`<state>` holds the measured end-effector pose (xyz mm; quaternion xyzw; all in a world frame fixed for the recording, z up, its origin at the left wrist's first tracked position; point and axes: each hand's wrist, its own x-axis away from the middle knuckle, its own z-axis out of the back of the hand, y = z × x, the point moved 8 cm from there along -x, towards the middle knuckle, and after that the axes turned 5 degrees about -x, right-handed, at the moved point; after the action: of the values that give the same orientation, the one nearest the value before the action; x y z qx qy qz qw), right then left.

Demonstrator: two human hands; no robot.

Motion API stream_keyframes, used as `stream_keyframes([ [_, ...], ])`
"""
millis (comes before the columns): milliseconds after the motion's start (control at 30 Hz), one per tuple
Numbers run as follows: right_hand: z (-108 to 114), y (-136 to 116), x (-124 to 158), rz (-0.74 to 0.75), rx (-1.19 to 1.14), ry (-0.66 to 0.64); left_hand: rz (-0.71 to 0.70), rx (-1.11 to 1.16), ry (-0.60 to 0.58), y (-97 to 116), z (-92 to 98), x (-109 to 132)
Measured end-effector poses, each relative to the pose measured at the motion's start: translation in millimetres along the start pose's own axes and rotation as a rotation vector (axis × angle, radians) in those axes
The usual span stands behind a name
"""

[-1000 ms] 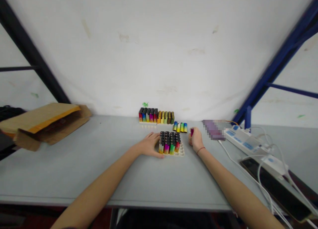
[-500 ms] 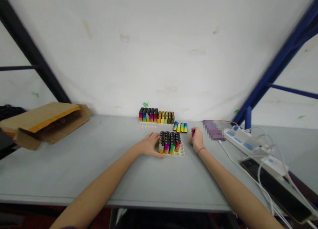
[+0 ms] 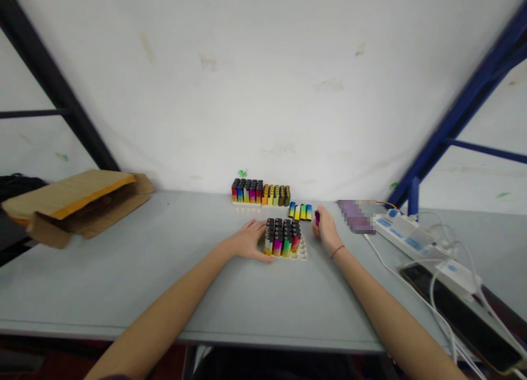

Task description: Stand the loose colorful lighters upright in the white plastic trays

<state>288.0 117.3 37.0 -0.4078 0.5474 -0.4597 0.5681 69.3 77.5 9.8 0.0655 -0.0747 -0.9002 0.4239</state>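
Note:
A white tray stands in front of me, filled with upright colourful lighters except for bare slots along its right side. My left hand lies at the tray's left side, fingers spread, thumb by the front corner. Whether it presses on the tray I cannot tell. To the right, my right hand is closed around a purple lighter, held just above the table; the fingers hide most of it. Beside that hand lie several blue, yellow and green lighters on their sides.
Against the wall stand a block of black-topped lighters and a block of yellowish pieces. A brown paper bag lies left. On the right are a power strip with white cables, a dark phone and a blurred purple item.
My right hand, with the purple lighter, has shifted slightly left and away from me, toward the lying lighters. My left hand keeps its place by the tray. The view has moved slightly.

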Motion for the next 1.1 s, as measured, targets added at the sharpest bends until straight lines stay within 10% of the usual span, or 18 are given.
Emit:
stream_keyframes([
  [267,6.0,-78.9,14.9,0.199,0.061,-0.254,-0.004,0.007,0.013,2.2,3.2,0.2],
  [533,-27.4,-69.0,44.6,-0.037,0.176,-0.689,-0.02,0.007,0.024,3.3,3.9,0.4],
  [1100,-39.2,-79.1,53.3,0.218,0.412,-0.674,-0.009,0.011,0.011,4.0,3.3,-0.2],
])
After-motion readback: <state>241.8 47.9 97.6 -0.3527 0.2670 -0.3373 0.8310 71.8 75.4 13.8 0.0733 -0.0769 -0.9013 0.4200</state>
